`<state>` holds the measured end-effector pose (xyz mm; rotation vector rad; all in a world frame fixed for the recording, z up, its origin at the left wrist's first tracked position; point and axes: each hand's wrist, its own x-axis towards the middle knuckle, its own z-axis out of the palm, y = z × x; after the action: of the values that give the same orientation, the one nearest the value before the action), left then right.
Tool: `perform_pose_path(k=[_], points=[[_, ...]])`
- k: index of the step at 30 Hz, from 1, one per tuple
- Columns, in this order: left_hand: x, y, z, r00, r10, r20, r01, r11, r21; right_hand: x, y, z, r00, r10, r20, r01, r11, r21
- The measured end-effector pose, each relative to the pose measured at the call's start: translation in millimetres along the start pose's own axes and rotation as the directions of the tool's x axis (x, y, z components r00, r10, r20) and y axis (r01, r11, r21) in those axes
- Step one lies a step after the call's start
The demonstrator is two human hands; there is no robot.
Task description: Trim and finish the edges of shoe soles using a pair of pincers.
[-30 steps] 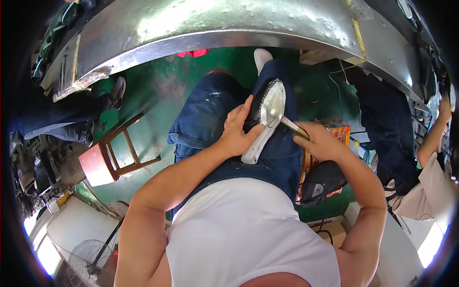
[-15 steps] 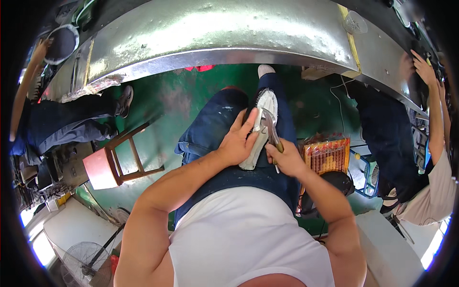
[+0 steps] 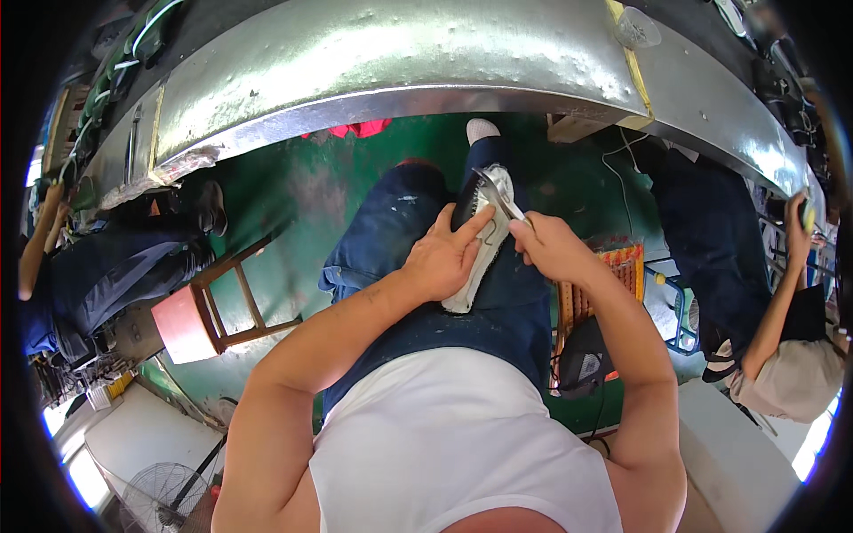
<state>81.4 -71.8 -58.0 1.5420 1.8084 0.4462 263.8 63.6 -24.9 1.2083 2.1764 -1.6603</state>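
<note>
A shoe (image 3: pixel 480 268) lies along my lap with its pale underside up, its toe end pointing away from me and a dark side edge showing. My left hand (image 3: pixel 442 258) holds it from the left, fingers laid across the sole near the middle. In my right hand (image 3: pixel 549 244) is a pair of metal pincers (image 3: pixel 499 194), the head resting over the toe end of the shoe. Most of the handles is hidden in my fist, and I cannot make out whether the jaws grip anything.
A dented metal-topped bench (image 3: pixel 391 62) runs across in front of me. At left stands a wooden stool (image 3: pixel 191 324); at right are a beaded seat mat (image 3: pixel 625 266) and a dark bag (image 3: pixel 582 360). One co-worker (image 3: pixel 115 266) is at left, another (image 3: pixel 782 373) at right. A fan (image 3: pixel 164 497) stands behind left.
My right hand has moved up and slightly right, bringing the pincers from the middle of the sole to the toe end. My left hand still holds the shoe.
</note>
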Motion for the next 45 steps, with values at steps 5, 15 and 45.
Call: perform_pose_path(k=[5, 15, 45], points=[[0.3, -2.5, -3.4, 0.999, 0.002, 0.049, -0.003, 1.000, 0.007, 7.8, 2.9, -2.4, 0.998, -0.061, 0.024, 0.062, 0.998, -0.031], [4.8, -21.9, 26.8, 0.991, -0.068, -0.117, 0.034, 0.962, -0.270, 1.1, 8.6, 6.9, 0.997, -0.058, -0.051, 0.051, 0.990, -0.134], [38.6, -31.5, -25.1, 0.911, -0.084, 0.403, 0.339, 0.709, -0.618, -66.5, 2.5, -4.9, 0.900, 0.232, 0.370, -0.245, 0.969, -0.010]])
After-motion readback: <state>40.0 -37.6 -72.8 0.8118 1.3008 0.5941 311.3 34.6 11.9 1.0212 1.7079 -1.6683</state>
